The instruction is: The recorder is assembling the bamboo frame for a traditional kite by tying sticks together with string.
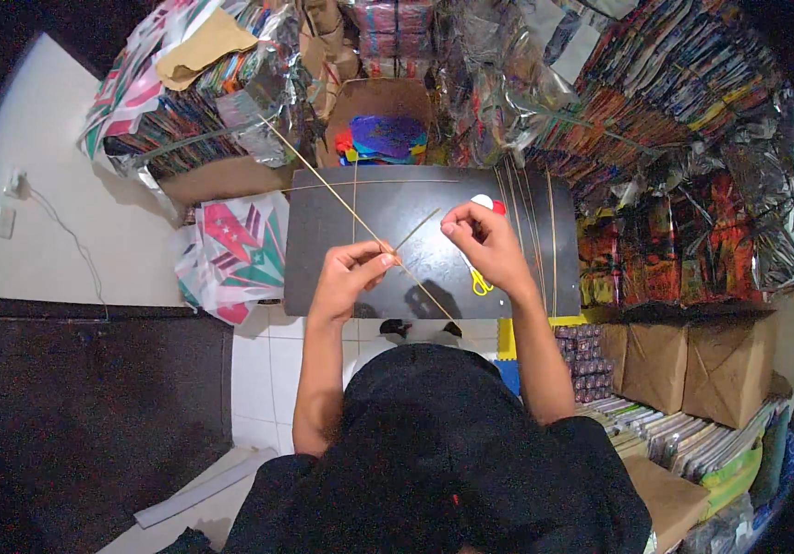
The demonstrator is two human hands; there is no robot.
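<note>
My left hand (357, 274) pinches a long thin bamboo stick (323, 180) over the dark table. The stick slants from the far left down toward my lap. A shorter thin strip (418, 227) crosses it at my fingertips and points up to the right. My right hand (487, 242) is closed in a pinch just right of that strip's tip; anything between its fingers is too fine to see. Yellow-handled scissors (481, 283) lie beside my right hand, their blades partly hidden. Behind that hand sits a round white and red object (483, 200), partly covered.
Several thin sticks (554, 249) lie on the right of the dark table (309, 277); others lie at its left and far edge. Printed sheets (235, 249) hang at the left. A cardboard box (337, 102) with colourful pieces stands behind. Wrapped stacks (674, 74) and brown packages (725, 365) crowd the right.
</note>
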